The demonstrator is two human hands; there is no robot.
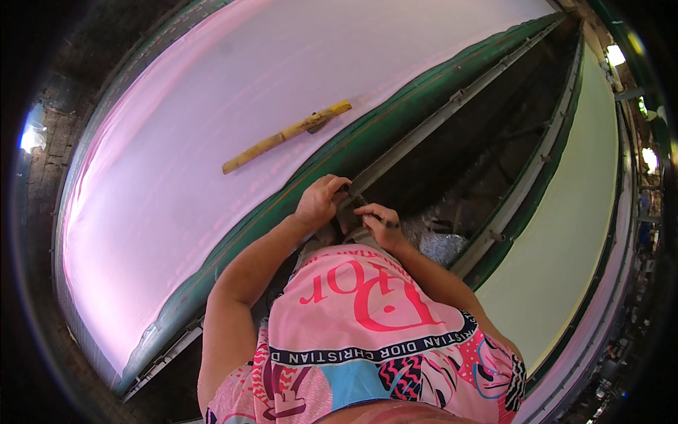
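Right at the centre, both hands meet on the metal rail [395, 157] that runs along the green edge [296, 185] of the long table. The left hand [321, 201] curls its fingers over the rail's near end, knuckles up, closed onto it. The right hand [378, 222] sits just beside it, fingers bunched together around something small and dark; what that is, I cannot tell, it is too small and half hidden. The two hands are almost touching, close in front of the person's pink patterned shirt [360, 332].

Out to the left, the pale pink cloth [212, 141] lies stretched flat across the table top, and a yellowish wooden stick [286, 136] rests on it, well apart from the hands, lying slantwise with a dark bit near its upper end.

To the right of the rail drops a dark gap [480, 155] between tables, with something silvery down in it. Beyond that gap a second table carries a pale cream cloth [572, 233], bordered in green too.
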